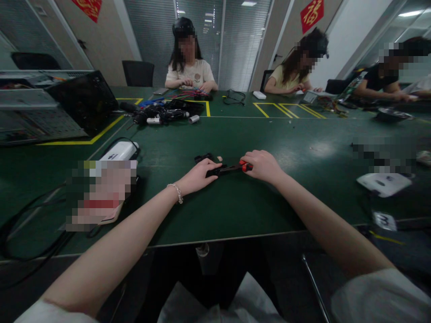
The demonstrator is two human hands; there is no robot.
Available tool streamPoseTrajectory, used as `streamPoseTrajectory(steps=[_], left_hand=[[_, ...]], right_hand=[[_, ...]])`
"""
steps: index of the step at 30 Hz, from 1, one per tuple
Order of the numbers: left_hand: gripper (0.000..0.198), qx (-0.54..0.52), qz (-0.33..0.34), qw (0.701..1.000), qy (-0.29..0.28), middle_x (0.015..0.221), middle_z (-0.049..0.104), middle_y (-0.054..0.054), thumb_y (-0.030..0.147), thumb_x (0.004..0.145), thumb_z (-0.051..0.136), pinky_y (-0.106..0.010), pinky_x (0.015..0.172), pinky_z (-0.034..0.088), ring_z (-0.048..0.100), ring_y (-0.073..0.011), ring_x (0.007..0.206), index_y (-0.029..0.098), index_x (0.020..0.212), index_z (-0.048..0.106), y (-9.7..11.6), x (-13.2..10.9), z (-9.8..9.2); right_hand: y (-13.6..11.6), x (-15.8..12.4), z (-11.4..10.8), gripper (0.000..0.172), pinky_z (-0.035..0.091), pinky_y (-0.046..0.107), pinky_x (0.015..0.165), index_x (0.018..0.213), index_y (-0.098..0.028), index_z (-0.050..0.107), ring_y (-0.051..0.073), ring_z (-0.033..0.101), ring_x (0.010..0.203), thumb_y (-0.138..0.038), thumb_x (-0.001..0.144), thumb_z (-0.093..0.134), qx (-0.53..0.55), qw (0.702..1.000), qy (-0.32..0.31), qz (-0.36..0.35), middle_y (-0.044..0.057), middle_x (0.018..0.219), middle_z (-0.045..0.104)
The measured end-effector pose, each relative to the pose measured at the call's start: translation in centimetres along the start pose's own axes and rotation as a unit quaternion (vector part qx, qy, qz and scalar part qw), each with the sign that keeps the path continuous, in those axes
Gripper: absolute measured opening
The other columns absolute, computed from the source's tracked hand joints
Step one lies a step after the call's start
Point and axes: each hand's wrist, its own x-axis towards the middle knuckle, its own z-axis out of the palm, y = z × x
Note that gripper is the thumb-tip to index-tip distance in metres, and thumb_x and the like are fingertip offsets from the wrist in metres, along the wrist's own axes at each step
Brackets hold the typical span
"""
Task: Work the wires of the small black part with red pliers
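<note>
– so, what are our two hands on right now?
– well, our right hand is wrapped around the red and black handles of what looks like a pair of pliers, low over the green table, right in front of us.
– and our left hand?
– its thumb and fingers are pinched on a small black piece, with the dark nose of the pliers pointing at it, lying almost level.
– do we see whether the nose grips the piece?
– we can't tell; it's too small and dark where they meet.
– what lies close by?
– just beyond our left fingertips we have a black part on the table, and next to it a tiny pale scrap.
– farther off?
– to our left, a white device with a cable; past that, near the far side, a heap of black cables. a person in a pale top sits across from us, both hands at some coloured wires.
</note>
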Motion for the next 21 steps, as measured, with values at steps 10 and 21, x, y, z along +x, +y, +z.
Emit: streamPoseTrajectory(steps=[10, 21], left_hand=[[0.046, -0.002, -0.01, 1.0, 0.007, 0.113, 0.05, -0.007, 0.023, 0.082, 0.053, -0.035, 0.094, 0.039, 0.051, -0.0187, 0.1, 0.02, 0.128, 0.045, 0.0, 0.13, 0.1], [0.046, -0.007, -0.016, 1.0, 0.007, 0.117, 0.05, -0.006, 0.026, 0.083, 0.052, -0.035, 0.092, 0.04, 0.05, -0.019, 0.102, 0.023, 0.128, 0.045, -0.47, 0.13, 0.2]], right_hand=[[0.08, -0.01, 0.2, 0.023, 0.031, 0.03, 0.062, 0.091, -0.018, 0.062, 0.019, 0.052, 0.077, -0.03, 0.075, 0.05, 0.0, 1.0, 0.004, 0.0, 0.006, 0.086, 0.063], [0.13, 0.01, 0.11, 0.024, 0.032, 0.03, 0.062, 0.091, -0.018, 0.062, 0.019, 0.052, 0.076, -0.029, 0.074, 0.051, 0.003, 1.0, 0.005, 0.0, 0.006, 0.086, 0.063]])
